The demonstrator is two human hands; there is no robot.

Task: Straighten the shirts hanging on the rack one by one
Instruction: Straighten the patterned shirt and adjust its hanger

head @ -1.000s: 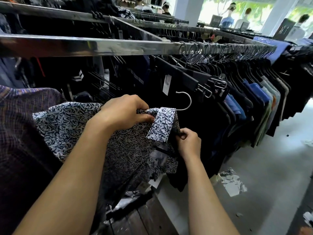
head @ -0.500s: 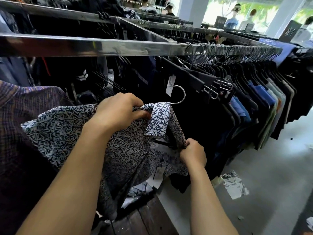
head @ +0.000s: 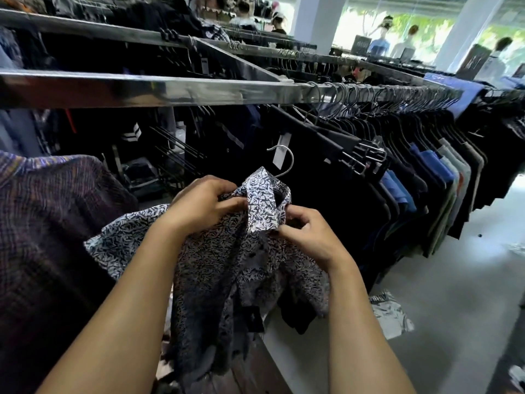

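Observation:
A navy and white leaf-print shirt (head: 221, 268) sits on a hanger whose metal hook (head: 284, 162) points up, off the rail. My left hand (head: 204, 203) grips the shirt at the left side of its collar (head: 261, 206). On the collar's right side, my right hand (head: 309, 237) pinches the front edge just below the collar tip. The shirt body hangs crumpled below both hands. The chrome rack rail (head: 170, 91) runs across above, bare over my hands.
Dark shirts and trousers on black hangers (head: 369, 155) crowd the rail to the right, with blue and grey tops (head: 443, 177) beyond. A purple plaid shirt (head: 48, 223) hangs at left. Plastic wrap (head: 392, 317) lies on the grey floor. People stand far behind.
My right hand rose from the shirt's lower front to the collar. The hanger hook turned more upright, and the collar lifted and came together between both hands.

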